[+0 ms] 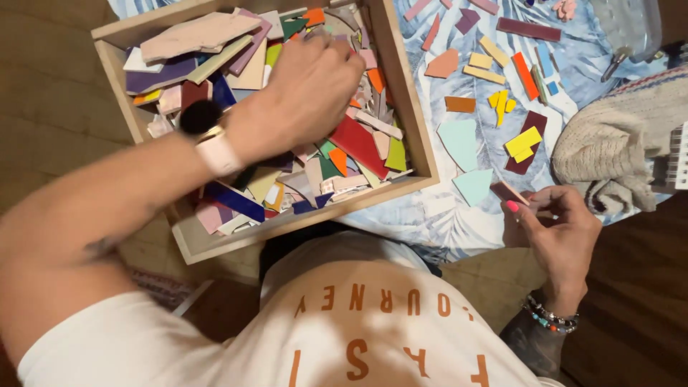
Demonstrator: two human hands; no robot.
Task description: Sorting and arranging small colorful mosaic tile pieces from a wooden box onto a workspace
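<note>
Our left hand (301, 89) digs in the wooden box (416, 129), grip unclear; right hand (555, 233) pinches a pink tile shard (507, 191); stiff, brittle, sharp-edged; we'd hold flat faces.

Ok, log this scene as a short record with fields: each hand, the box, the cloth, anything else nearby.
left hand: left hand reaches into the wooden box, fingers among the tile pieces; whether it grips one is hidden
right hand: right hand pinches a small pinkish tile shard
box contents: heaped broken tiles of many colours
cloth: blue-and-white leaf-print cloth with sorted tile pieces laid flat
nearby: beige knitted fabric at right, pliers at top right
</note>
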